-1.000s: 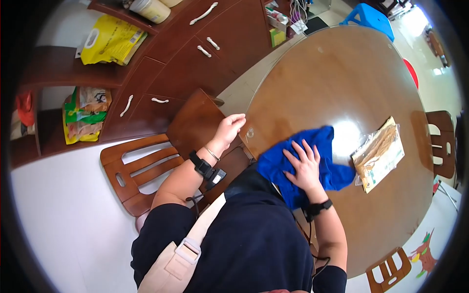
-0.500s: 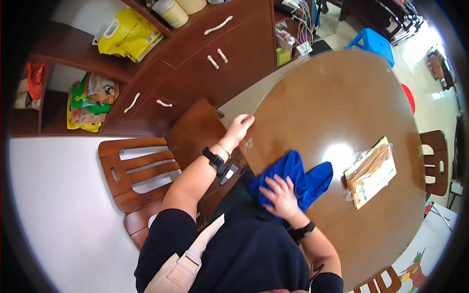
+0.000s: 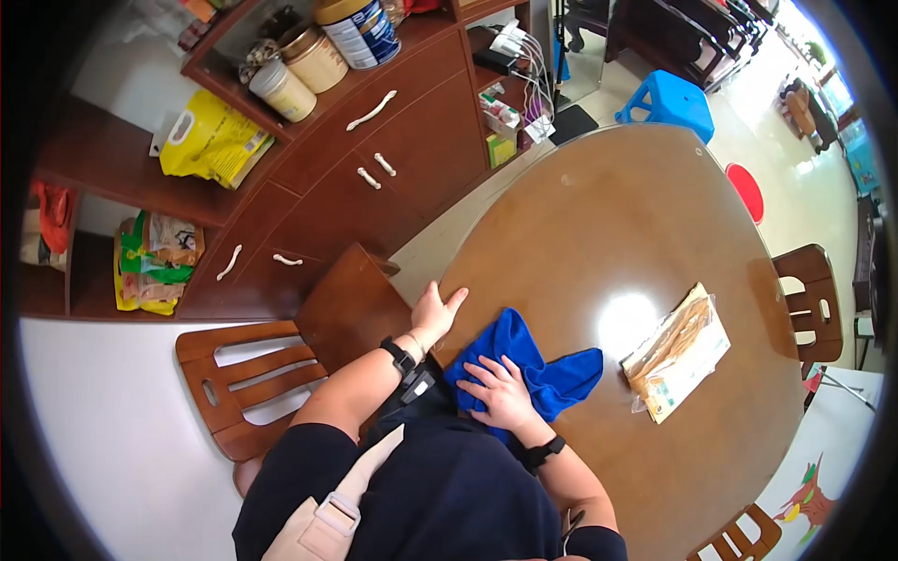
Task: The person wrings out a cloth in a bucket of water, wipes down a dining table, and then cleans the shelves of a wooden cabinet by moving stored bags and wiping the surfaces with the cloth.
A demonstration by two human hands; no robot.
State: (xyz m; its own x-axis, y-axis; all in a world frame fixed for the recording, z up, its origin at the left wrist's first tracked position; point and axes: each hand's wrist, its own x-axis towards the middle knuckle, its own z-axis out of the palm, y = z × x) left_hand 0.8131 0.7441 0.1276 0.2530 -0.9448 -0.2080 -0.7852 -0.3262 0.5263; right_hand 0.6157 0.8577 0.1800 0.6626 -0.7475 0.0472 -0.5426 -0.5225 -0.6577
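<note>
A crumpled blue cloth (image 3: pixel 524 360) lies on the near-left edge of the brown oval table (image 3: pixel 599 234). My right hand (image 3: pixel 500 393) rests flat on the cloth with its fingers spread. At the table's left rim is my left hand (image 3: pixel 435 313), its thumb stretched over the tabletop and apart from the fingers. The fingers are partly hidden, and nothing shows in that hand. To the right of the cloth, a clear plastic packet (image 3: pixel 678 355) with brown and pale contents lies on the table.
A wooden chair (image 3: pixel 253 374) stands left of the table, beside a dark wood cabinet (image 3: pixel 327 187). Another chair (image 3: pixel 809 304) stands at the right. Beyond the far edge are a blue stool (image 3: pixel 669 103) and a red round seat (image 3: pixel 745 192).
The view has shifted. My left hand's thumb has spread away from its fingers at the table rim. My right hand stays on the blue cloth, which is slightly reshaped.
</note>
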